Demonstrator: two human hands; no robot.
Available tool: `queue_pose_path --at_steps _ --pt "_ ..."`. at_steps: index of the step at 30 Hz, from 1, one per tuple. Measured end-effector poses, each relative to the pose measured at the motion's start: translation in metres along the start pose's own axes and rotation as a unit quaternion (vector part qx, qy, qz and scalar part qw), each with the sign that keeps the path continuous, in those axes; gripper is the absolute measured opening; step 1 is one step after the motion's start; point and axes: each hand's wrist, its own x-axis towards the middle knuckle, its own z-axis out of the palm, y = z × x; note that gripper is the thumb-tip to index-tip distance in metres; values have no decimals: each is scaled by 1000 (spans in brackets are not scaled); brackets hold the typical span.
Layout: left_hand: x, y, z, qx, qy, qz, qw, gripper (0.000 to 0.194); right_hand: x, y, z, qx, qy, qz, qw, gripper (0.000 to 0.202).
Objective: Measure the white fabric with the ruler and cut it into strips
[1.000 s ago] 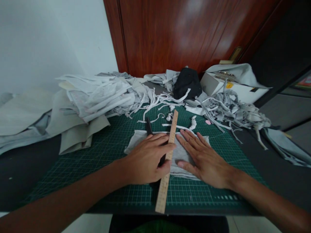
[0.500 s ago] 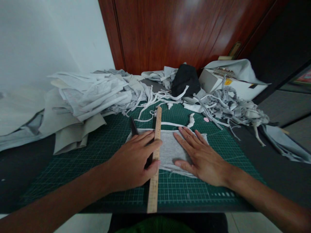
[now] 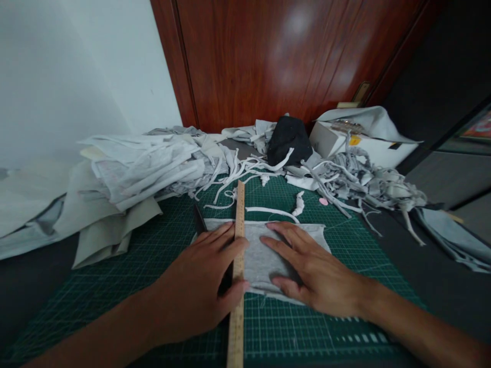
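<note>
A folded piece of light grey fabric [image 3: 256,263] lies on the green cutting mat [image 3: 291,340]. Across it, pointing away from me, runs a wooden ruler [image 3: 239,225]. My left hand [image 3: 209,278] bears on the ruler, its index finger and thumb laid over the wood and the other fingers on the left side. A dark, narrow, flat object [image 3: 198,219] sticks out beyond those fingers; the rest is hidden under the hand. Flat on the fabric right of the ruler rests my right hand [image 3: 310,268], fingers spread and holding nothing.
White fabric cords [image 3: 270,210] lie just beyond the fabric. Piles of grey cloth [image 3: 153,168] stand at back left, with tangled strips [image 3: 368,179] at back right. Behind are a black cloth bundle [image 3: 289,140] and a white box [image 3: 333,140]. A pink disc [image 3: 323,201] is on the mat.
The view has tilted up a little, so everything sits lower in the picture. My right hand has slid slightly left, closer to the ruler; the left keeps its place on the ruler.
</note>
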Motion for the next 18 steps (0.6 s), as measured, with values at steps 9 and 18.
queue_pose_path --at_steps 9,18 --pt "9 -2 -8 -39 30 -28 998 46 3 3 3 -7 -26 5 1000 83" --pt "20 1 -5 -81 29 -62 994 40 4 2 4 7 -33 5 999 117"
